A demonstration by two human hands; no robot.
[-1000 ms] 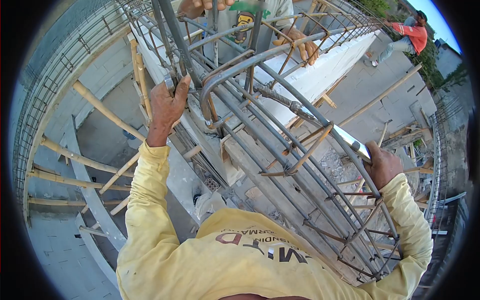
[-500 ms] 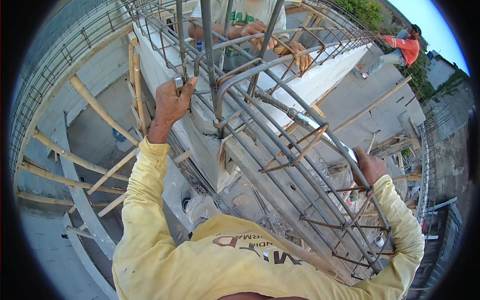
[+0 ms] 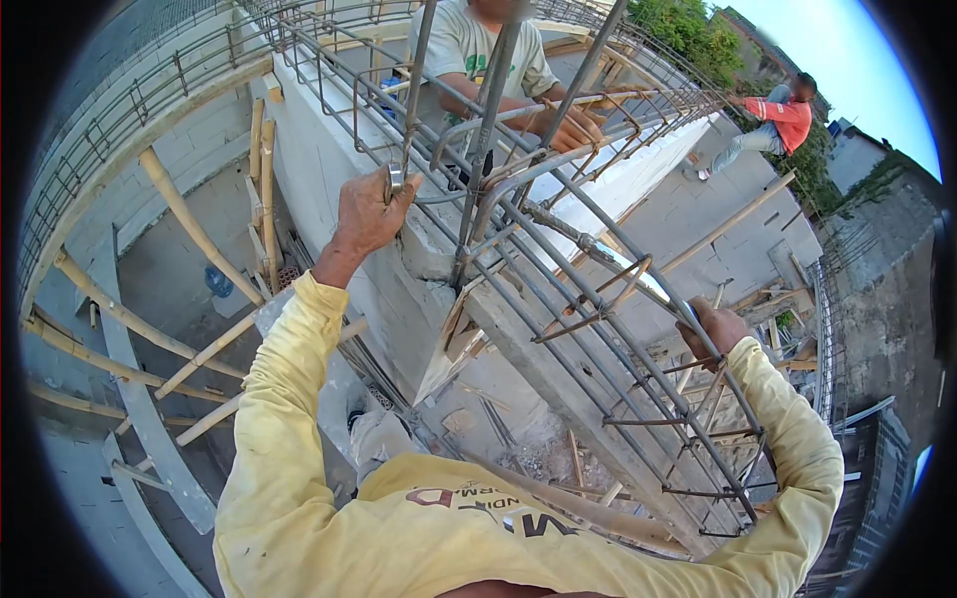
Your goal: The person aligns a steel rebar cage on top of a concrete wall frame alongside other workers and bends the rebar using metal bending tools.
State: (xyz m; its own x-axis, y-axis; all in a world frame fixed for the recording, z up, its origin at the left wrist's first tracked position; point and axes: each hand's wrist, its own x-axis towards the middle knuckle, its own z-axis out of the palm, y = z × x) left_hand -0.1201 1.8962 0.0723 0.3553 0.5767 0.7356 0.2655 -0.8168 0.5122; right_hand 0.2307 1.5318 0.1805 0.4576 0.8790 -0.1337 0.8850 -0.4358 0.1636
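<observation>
My left hand [image 3: 371, 211] is closed on a shiny metal tool [image 3: 396, 179] beside an upright rebar [image 3: 419, 80]; its fingers hide most of the tool. My right hand [image 3: 720, 331] wraps around the near end of a long steel bar [image 3: 638, 276], which lies slanted over the rebar cage [image 3: 618, 349]. The bar's far end meets the rods near the hooked rebar bend [image 3: 503, 187] at the corner. Across the cage, a co-worker's hands [image 3: 573, 125] rest at the bent rods.
A concrete beam [image 3: 558, 389] runs beneath the cage, joining a white block wall [image 3: 309, 120]. Bamboo poles [image 3: 179, 209] brace the left side, above a lower floor. Another person in a red top [image 3: 788, 125] sits at the far right.
The view has tilted and shifted. My left hand now sits slightly right and lower, my right hand slightly left. More of the co-worker's torso shows, and their hands have come closer together.
</observation>
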